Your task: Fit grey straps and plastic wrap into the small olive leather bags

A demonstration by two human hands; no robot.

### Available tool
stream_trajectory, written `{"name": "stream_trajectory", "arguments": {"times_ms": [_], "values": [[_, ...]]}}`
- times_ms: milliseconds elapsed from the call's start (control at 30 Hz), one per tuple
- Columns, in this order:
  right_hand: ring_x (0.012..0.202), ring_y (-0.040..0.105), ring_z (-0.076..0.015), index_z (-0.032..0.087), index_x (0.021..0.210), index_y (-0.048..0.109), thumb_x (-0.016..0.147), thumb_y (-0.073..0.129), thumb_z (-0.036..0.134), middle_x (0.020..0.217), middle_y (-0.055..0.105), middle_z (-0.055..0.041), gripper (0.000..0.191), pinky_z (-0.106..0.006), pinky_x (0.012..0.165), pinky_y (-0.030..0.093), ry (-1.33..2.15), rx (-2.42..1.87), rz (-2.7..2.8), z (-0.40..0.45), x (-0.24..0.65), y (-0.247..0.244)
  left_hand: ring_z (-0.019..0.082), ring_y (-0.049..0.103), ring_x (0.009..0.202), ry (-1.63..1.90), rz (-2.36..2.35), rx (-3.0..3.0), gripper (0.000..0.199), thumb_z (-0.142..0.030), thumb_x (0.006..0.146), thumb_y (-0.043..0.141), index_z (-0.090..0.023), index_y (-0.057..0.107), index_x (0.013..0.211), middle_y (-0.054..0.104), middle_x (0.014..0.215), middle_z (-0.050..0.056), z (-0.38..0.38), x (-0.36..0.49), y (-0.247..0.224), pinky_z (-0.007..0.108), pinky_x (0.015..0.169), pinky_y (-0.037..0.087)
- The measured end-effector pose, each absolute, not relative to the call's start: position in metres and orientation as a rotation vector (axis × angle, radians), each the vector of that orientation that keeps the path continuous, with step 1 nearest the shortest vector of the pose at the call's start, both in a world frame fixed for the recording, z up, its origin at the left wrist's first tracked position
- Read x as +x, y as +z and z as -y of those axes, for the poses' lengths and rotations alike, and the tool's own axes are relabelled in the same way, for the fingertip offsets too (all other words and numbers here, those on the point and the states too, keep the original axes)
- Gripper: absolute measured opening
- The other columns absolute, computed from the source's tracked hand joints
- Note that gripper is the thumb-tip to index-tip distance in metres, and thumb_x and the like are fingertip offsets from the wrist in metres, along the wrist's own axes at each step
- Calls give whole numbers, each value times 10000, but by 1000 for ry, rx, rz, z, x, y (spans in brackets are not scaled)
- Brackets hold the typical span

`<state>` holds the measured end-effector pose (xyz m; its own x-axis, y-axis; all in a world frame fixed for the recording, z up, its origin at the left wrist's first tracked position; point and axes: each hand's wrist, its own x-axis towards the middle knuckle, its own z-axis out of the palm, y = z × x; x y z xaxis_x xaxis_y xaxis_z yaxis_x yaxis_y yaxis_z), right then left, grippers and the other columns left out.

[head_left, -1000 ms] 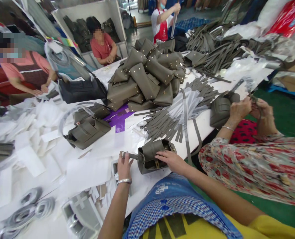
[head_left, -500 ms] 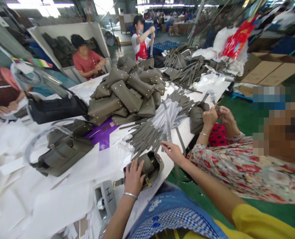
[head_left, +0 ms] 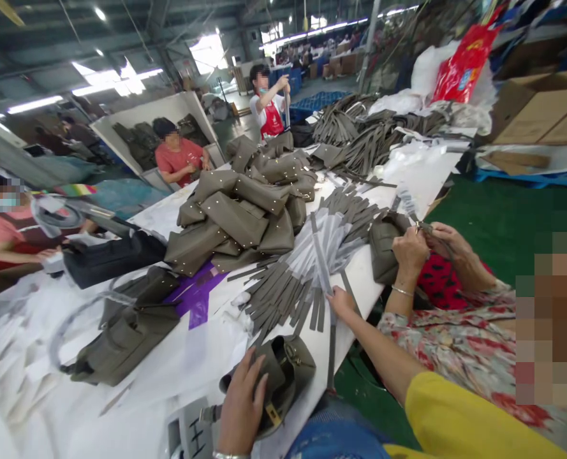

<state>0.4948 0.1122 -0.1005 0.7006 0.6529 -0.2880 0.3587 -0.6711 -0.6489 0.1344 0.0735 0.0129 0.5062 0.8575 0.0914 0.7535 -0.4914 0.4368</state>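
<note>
The left hand [head_left: 242, 408] lies on the small olive bag [head_left: 274, 366] at the near edge of the table [head_left: 367, 274], its grip spread across the bag's left side. Farther right, the right hand [head_left: 343, 303] has its grip pinching a long strap [head_left: 320, 255] beside the fanned strap bundle [head_left: 283, 290]. Beyond the bundle, on the far left, a pile of olive bag pieces [head_left: 240, 217] sits on the table.

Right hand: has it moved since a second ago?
Yes. Judged against the pile of strips, the right hand has moved closer, off the open bag to a long strap.
</note>
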Motion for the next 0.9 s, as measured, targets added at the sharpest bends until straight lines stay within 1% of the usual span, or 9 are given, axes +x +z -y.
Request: {"name": "stream_trajectory", "arguments": {"times_ms": [133,300,433,500,567,633,733,867,900], "values": [[789,604,-227,176,715,596,714,651,394,765,650,-68,225,-288,629,425,849,-2055,677,-108,492,-85,223,466,1256,435,-1346,2290,374,-304,874,465,-281,536,1240,478,1379,45,-80,164,28,446,1053,411],[675,612,-165,171,857,616,735,590,559,795,669,-47,407,-260,571,465,1115,-1567,591,-109,438,-42,209,495,1228,447,-1303,1953,451,-407,885,440,-208,496,1286,552,1306,85,-106,219,44,396,1054,399],[729,634,-160,184,902,632,727,661,483,852,693,-49,347,-257,631,491,1317,-1122,547,-105,391,6,218,520,1198,442,-1284,1825,473,-437,893,401,-161,535,1253,575,1277,104,-132,250,63,371,1034,399],[753,637,-157,188,883,643,713,706,396,853,703,-37,275,-252,676,493,1350,-978,534,-103,379,25,220,596,1071,424,-1240,1848,452,-427,877,435,-163,564,1219,641,1171,95,-137,250,76,358,951,457],[796,644,-153,198,884,646,729,697,330,889,710,-26,210,-252,739,494,1416,-901,459,-104,375,37,197,643,851,398,-1210,1847,445,-428,868,445,-154,580,1193,702,961,68,-135,240,92,324,807,507],[835,653,-153,198,912,643,784,637,318,933,714,-33,176,-263,778,500,1562,-806,287,-109,377,40,173,618,721,346,-1195,1838,445,-453,872,425,-142,620,1122,691,793,35,-127,217,109,291,719,505],[858,663,-156,179,921,634,869,526,344,951,720,-53,204,-276,769,521,1683,-710,50,-121,384,33,170,600,759,220,-1212,1821,433,-495,852,449,-161,662,1027,675,791,20,-107,165,129,264,730,490],[843,676,-143,189,904,613,930,428,314,923,731,-41,225,-270,723,545,1620,-747,-92,-134,390,16,162,586,644,46,-1442,1648,511,-565,831,431,-184,631,1107,653,709,2,-74,75,133,255,619,498],[849,677,-142,191,912,611,937,413,301,924,731,-39,227,-270,717,549,1621,-752,-93,-135,389,13,175,598,667,32,-1506,1637,516,-576,819,437,-187,642,1090,659,715,5,-66,53,130,268,645,510]]}}
